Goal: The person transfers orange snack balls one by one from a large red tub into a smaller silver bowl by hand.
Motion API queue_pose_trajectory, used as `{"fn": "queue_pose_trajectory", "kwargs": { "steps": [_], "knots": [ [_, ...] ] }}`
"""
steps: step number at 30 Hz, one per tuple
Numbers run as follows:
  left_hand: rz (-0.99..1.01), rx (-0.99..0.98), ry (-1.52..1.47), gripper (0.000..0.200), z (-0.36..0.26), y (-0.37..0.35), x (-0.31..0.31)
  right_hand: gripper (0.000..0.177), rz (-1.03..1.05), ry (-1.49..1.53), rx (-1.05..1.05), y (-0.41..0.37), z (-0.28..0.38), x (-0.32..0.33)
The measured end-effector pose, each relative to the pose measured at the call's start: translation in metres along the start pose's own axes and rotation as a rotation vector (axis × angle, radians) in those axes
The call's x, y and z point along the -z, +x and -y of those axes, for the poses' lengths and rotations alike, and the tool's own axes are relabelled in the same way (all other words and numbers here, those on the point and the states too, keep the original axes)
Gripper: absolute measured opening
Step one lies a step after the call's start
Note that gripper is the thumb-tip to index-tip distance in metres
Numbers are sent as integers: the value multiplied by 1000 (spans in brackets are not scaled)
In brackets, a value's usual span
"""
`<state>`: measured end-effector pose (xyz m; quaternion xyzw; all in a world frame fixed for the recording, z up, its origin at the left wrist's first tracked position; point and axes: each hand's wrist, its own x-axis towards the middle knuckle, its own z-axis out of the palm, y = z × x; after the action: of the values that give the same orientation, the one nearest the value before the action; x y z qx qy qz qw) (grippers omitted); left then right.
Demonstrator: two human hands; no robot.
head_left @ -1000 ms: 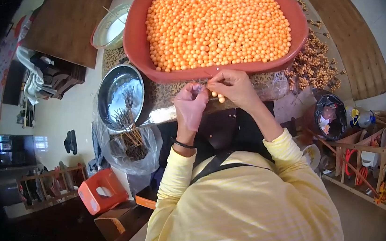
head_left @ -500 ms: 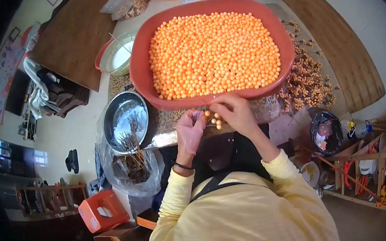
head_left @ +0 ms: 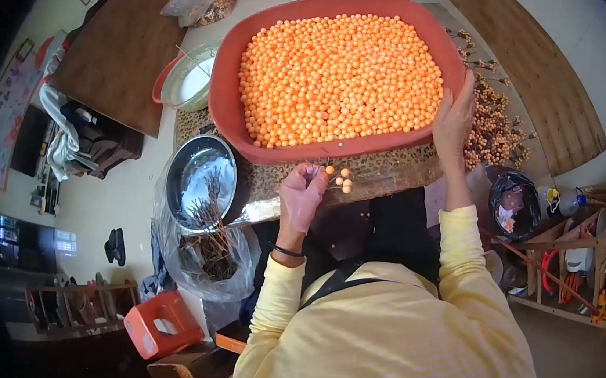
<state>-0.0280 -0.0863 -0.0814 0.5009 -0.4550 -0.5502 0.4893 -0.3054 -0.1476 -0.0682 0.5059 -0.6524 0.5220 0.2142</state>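
Note:
My left hand [head_left: 300, 195], with a dark band at the wrist, is closed in a pinch on a sprig of orange berries [head_left: 346, 182], several small round balls on thin stems. It is just below the near rim of a large red basin [head_left: 262, 154]. That basin is filled with loose orange balls [head_left: 344, 82]. On its right side, my right hand [head_left: 455, 124] grips the rim, thumb at the inner edge and fingers along the outside.
Left of the basin are a bowl of white liquid [head_left: 196, 83] and a dark bowl [head_left: 228, 163]. Bare twigs [head_left: 212, 242] stand in a plastic bag below. Finished-looking berry sprigs [head_left: 498, 128] lie at right, beside a black-lined bin [head_left: 514, 204]. A red stool [head_left: 149, 320] stands lower left.
My right hand has left the berry sprig and moved up and right to the basin's right rim. My left hand keeps the sprig in nearly the same place.

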Motion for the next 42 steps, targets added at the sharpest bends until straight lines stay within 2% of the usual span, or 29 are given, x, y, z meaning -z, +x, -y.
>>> {"fn": "queue_pose_trajectory", "kwargs": {
  "steps": [8, 10, 13, 18, 24, 28, 34, 39, 42],
  "knots": [
    [44, 22, -4, 8, 1, -3, 7, 47, 209, -93, -102, 47, 7, 19],
    [51, 23, -5, 8, 1, -3, 6, 41, 251, -3, -180, 74, 6, 30],
    [57, 30, -5, 8, 2, -4, 7, 38, 271, -42, -164, 98, -13, 32],
    [106, 44, -7, 8, 2, -3, 10, 37, 317, -81, -195, 104, -1, 33],
    [135, 60, -27, 8, 3, -1, 9, 37, 288, -141, -173, 100, -3, 44],
    [145, 75, -30, 9, 5, -5, 9, 37, 229, -90, -253, 91, -20, 39],
    [146, 83, -28, 9, 5, -4, 8, 37, 224, -79, -209, 75, -15, 30],
    [163, 85, -39, 9, 0, -7, 8, 36, 283, -138, -347, 57, 5, 32],
    [180, 97, -43, 9, -4, -7, 11, 37, 157, -119, -222, 45, -3, 26]
  ]
}}
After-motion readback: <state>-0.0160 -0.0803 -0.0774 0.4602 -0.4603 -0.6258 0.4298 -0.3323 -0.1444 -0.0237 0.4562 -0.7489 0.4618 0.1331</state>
